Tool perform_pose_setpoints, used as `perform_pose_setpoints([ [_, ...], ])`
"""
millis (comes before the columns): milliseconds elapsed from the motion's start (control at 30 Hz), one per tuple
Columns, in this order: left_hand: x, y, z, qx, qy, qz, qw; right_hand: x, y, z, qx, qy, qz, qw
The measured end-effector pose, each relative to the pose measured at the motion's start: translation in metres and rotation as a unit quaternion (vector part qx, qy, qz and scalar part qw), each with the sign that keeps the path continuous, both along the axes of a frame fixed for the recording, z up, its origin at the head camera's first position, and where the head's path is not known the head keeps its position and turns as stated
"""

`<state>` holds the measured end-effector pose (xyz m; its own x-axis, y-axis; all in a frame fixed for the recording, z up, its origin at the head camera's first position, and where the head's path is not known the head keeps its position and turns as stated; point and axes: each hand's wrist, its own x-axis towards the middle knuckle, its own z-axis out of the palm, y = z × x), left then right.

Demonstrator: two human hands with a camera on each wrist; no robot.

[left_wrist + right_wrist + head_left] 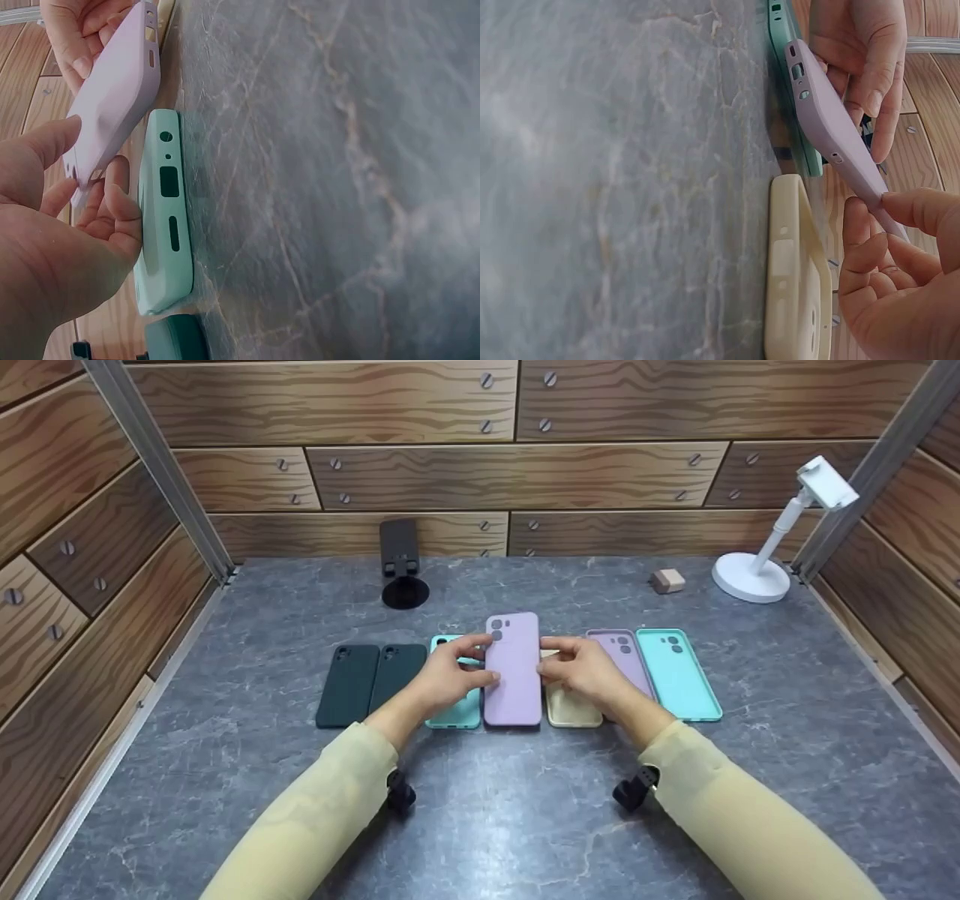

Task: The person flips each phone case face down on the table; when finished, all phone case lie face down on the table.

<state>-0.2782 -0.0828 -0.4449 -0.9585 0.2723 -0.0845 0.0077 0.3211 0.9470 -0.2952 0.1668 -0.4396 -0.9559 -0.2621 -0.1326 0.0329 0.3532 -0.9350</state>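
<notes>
Both hands have the lilac case (pixel 513 669) pinched by its long edges, left hand (pixel 447 678) and right hand (pixel 585 669), lifted just off the middle of the bench (pixel 480 802) over the row of cases. Looks light, soft and bendy, slightly grippy silicone, so I'd grip the side rims near the middle rather than the floppy camera cutout.

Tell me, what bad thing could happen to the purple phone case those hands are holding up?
It might slip: the left hand and right hand pinch the lilac case only at its edges, lifted off the table. If it drops, it could land on the mint case or the cream case right beneath and knock the neat row crooked.
</notes>
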Motion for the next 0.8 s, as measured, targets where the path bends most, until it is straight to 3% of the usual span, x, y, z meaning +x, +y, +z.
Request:
perform_pose_setpoints([
  [800, 0.0008, -0.0037, -0.0057, -0.011, 0.01, -0.022, 0.9997, -0.0025, -0.0004, -0.0081, 0.019, 0.062, 0.008, 0.998],
])
